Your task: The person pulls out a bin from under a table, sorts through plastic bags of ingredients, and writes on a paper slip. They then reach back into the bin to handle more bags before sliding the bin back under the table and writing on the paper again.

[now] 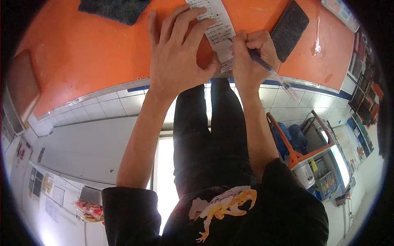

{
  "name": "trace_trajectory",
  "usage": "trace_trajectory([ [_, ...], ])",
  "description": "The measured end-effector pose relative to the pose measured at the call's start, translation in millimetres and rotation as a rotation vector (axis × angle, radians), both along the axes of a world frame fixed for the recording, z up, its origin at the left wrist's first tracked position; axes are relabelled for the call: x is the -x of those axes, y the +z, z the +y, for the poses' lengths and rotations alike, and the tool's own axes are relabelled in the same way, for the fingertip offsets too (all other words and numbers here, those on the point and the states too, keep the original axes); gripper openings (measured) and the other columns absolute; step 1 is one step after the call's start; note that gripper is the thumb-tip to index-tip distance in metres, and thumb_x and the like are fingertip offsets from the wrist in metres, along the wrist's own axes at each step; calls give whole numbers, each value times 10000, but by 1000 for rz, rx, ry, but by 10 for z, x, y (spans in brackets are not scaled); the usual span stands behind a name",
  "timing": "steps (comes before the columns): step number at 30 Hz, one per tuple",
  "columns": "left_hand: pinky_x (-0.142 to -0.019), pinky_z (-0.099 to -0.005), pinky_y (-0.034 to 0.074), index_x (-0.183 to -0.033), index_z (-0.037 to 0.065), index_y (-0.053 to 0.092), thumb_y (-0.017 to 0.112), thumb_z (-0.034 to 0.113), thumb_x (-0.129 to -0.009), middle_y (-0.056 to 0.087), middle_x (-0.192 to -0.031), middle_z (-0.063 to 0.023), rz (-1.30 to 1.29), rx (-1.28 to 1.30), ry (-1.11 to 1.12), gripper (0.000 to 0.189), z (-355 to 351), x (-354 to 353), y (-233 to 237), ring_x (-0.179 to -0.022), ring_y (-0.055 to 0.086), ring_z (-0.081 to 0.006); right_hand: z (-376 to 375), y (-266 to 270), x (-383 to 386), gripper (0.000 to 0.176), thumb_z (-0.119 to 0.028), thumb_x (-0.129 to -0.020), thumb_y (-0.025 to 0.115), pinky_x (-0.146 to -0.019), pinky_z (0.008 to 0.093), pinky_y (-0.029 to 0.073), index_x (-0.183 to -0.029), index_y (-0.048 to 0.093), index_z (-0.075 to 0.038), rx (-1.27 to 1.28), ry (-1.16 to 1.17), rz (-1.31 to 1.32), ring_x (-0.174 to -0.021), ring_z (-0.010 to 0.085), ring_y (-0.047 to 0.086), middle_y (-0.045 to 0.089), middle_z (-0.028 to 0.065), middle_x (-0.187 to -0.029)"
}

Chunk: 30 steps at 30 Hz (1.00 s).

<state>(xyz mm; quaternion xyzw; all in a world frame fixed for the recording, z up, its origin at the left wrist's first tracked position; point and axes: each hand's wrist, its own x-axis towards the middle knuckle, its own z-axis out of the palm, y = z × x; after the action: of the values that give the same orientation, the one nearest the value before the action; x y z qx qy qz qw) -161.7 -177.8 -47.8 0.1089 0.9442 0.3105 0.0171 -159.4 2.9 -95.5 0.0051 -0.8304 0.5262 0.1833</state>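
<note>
My left hand (176, 53) rests with spread fingers along the left side of a narrow strip of paper (223, 45). Its thumb and fingertips lie at the paper's edge, and nothing is gripped in it. Lines of dark handwriting run across the white strip, which lies on an orange tabletop (102, 53). In my right hand (254, 61) is a pen (266, 65) with a clear barrel, its back end slanting down to the right. The pen's tip is at the written lines near the lower part of the paper.
A black phone (289, 30) lies just right of my right hand. Farther right are a shiny wet streak (316, 47) and a clear plastic container (340, 14). A dark cloth (117, 9) sits at the far left. The table's front edge (94, 95) runs below my wrists.
</note>
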Motion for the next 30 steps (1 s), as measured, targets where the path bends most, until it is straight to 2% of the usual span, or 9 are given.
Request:
trace_trajectory([
  [2,-1226,-703,208,-1247,98,664,838,259,-642,559,-1412,-104,11,9,1,649,-1,-1,-6,-1393,488,-387,-1,5,5,358,138,-896,704,-532,232,494,-729,460,-64,-90,37,-4,-595,85,649,586,32,-720],
  [5,-1227,-710,207,-1256,110,668,841,282,-657,550,-1430,-104,14,29,-17,647,-15,-23,-65,-1403,481,-383,-34,-92,13,330,104,-811,747,-530,264,340,-682,499,-72,36,-40,45,-560,87,470,539,29,-651],
  [7,-1265,-681,191,-1248,178,712,845,313,-630,573,-1432,-7,166,-57,35,647,-9,-99,-260,-1446,451,-272,-22,-72,7,338,36,-899,764,-502,247,361,-728,494,-76,109,-45,24,-540,65,476,537,9,-648],
  [11,-1259,-686,188,-1277,185,690,846,302,-643,562,-1435,-10,176,-5,14,664,2,-75,-273,-1448,449,-276,25,283,-7,320,-63,-987,751,-467,221,383,-815,482,-81,140,-3,94,-502,49,486,535,2,-644],
  [17,-1255,-694,174,-1226,183,669,846,267,-653,547,-1448,-23,158,4,-9,605,46,-71,-173,-1451,461,-284,823,679,-188,240,-177,-1062,689,-431,244,292,-940,506,-82,424,-265,-262,-483,39,400,492,-17,-610],
  [23,-1274,-681,94,-1182,139,653,761,274,-733,563,-1473,-51,154,11,-2,482,56,-82,-151,-1445,477,-299,1481,685,-110,306,-173,-1046,711,-604,234,406,-1287,599,-22,-75,-227,-552,-696,50,499,582,22,-859],
  [26,-1283,-665,83,-1184,132,654,719,277,-774,565,-1475,-59,194,68,18,440,54,-97,-168,-1441,478,-309,1579,658,-198,256,-162,-1050,701,-647,229,417,-1241,598,-27,-19,-270,-384,-710,54,484,553,28,-888],
  [28,-1285,-661,83,-1194,124,651,687,283,-810,572,-1460,-67,229,102,30,417,63,-98,-166,-1433,480,-316,1683,576,-368,129,-117,-1048,685,-633,239,390,-1012,604,-23,51,-299,-316,-706,76,469,514,33,-807],
  [30,-1272,-662,138,-1237,110,634,665,248,-866,581,-1443,-97,275,114,27,397,72,-122,-147,-1431,476,-344,1769,616,-608,304,-66,-1029,682,-584,268,356,-783,507,-28,-209,-89,-149,-639,105,441,478,45,-708],
])
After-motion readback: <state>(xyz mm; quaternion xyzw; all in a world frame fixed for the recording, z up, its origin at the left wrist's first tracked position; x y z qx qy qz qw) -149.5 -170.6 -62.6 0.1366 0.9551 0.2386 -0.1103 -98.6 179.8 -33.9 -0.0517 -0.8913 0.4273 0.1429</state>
